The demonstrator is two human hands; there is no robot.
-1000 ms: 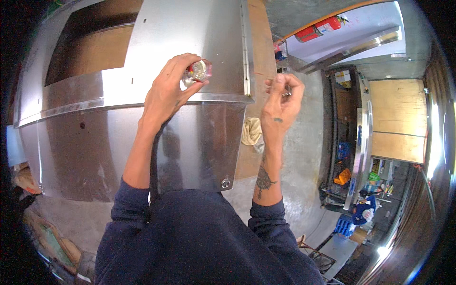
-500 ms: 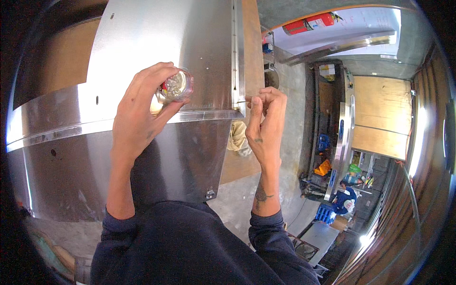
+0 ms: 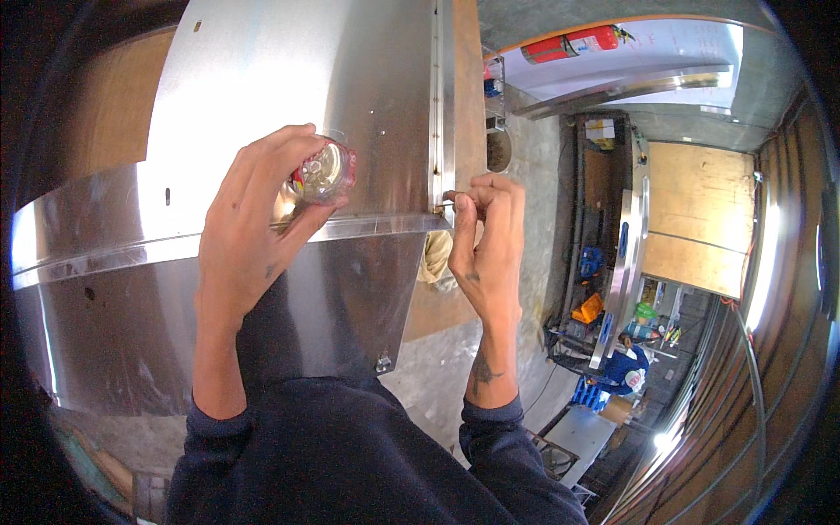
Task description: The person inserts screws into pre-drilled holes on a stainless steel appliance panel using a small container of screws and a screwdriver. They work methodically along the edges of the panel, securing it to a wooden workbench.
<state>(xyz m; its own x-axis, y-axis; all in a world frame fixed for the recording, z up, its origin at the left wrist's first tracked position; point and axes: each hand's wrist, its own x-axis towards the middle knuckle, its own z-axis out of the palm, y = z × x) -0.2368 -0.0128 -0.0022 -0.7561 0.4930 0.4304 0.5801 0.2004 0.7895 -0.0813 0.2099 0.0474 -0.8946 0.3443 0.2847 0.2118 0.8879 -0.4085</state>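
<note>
My left hand [image 3: 249, 206] is closed around a small round container [image 3: 325, 172] with a clear, shiny end and some red on its side. It is held over the brushed metal panel [image 3: 367, 149]. At the panel's right corner, my right hand [image 3: 490, 232] pinches a thin stick-like tool [image 3: 449, 200] between thumb and fingers. The tool's tip meets the corner, by the end of the bright metal strip [image 3: 437, 105]. What the tip is like is too small to make out.
Below the corner lies a cream cloth [image 3: 435, 256] on a brown board [image 3: 437, 306]. A metal side panel [image 3: 324, 297] faces my body. Off to the right are a red fire extinguisher [image 3: 573, 44], a long workbench [image 3: 643, 175] and a person in blue [image 3: 623, 369].
The view has shifted slightly. My left hand has moved a little down and the container is tilted more. The right hand has come slightly lower and left, with the tool at the corner.
</note>
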